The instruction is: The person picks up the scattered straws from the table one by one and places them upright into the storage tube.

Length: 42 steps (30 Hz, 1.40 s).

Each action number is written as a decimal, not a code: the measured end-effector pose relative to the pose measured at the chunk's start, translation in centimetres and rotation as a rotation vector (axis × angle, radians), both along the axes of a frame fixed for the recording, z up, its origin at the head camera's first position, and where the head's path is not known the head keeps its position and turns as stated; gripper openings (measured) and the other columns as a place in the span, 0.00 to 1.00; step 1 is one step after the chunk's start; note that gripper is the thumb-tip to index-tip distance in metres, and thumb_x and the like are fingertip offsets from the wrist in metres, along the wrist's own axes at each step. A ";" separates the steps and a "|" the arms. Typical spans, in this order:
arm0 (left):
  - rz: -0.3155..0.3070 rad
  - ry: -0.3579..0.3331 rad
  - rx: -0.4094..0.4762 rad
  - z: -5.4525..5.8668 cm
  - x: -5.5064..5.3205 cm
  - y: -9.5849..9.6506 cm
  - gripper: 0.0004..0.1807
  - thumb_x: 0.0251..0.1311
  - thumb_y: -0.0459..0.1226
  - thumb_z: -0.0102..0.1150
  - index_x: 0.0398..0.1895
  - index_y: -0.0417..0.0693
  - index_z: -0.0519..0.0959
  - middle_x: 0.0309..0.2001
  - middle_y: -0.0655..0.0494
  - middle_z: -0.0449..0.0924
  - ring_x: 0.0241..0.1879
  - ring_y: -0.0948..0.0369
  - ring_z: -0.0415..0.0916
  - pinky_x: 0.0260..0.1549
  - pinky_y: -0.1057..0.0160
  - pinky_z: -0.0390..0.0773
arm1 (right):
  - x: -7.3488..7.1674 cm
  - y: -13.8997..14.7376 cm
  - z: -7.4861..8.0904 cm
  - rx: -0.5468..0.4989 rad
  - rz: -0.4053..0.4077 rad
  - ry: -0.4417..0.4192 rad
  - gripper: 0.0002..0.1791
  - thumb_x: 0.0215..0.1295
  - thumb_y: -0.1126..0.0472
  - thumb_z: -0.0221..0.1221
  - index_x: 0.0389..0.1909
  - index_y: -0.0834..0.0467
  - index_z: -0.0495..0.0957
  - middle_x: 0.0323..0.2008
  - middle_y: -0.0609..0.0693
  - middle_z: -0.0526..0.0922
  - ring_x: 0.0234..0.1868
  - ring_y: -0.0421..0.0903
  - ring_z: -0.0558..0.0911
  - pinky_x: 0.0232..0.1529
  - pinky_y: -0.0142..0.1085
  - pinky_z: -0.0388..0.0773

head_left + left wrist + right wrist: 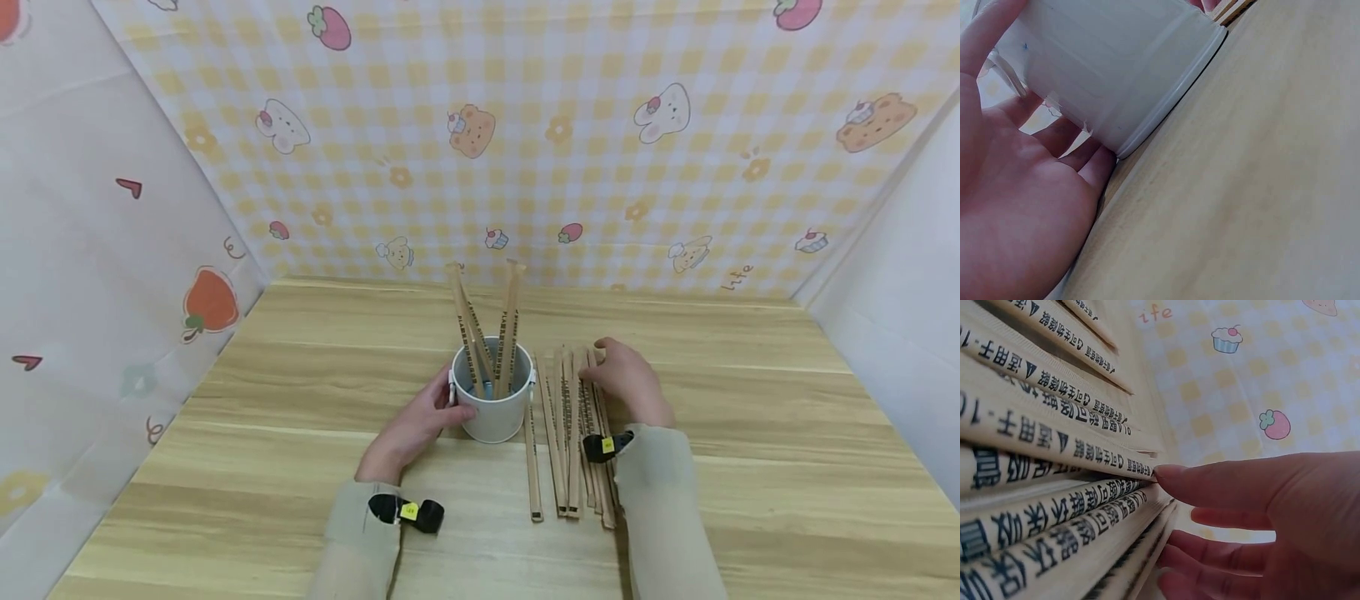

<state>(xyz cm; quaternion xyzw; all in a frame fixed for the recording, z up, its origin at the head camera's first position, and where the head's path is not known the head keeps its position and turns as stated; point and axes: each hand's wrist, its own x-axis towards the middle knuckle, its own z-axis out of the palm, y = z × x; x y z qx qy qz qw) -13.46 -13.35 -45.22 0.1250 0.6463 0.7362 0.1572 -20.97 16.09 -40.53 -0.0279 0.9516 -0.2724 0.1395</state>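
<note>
A white bucket [491,421] stands upright on the table, with several paper-wrapped straws [467,333] leaning inside it. My left hand [420,421] holds the bucket from its left side, thumb across the front and fingers round behind, as the left wrist view [1022,187] also shows. To the right of the bucket, a row of wrapped straws [566,442] with dark printing lies on the table. At their far ends is my right hand [626,375]. In the right wrist view its thumb [1210,484] touches one straw's end, and the other fingers spread beside the ends below, apart from the thumb.
The wood-grain table [787,433] reaches back to a yellow checked cloth wall [525,167]. Pale cloth walls stand at the left [90,250] and right [900,242]. One straw [533,467] lies close beside the bucket, slightly apart from the others.
</note>
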 end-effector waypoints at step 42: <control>0.044 -0.037 -0.071 0.4 0.3 0.1 0.46 0.48 0.41 0.64 0.68 0.63 0.48 0.68 0.59 0.44 0.66 0.61 0.41 0.62 0.58 0.47 | 0.3 0.7 1.0 -0.032 -0.043 0.090 0.18 0.60 0.61 0.46 0.48 0.65 0.72 0.43 0.59 0.76 0.35 0.52 0.74 0.33 0.42 0.71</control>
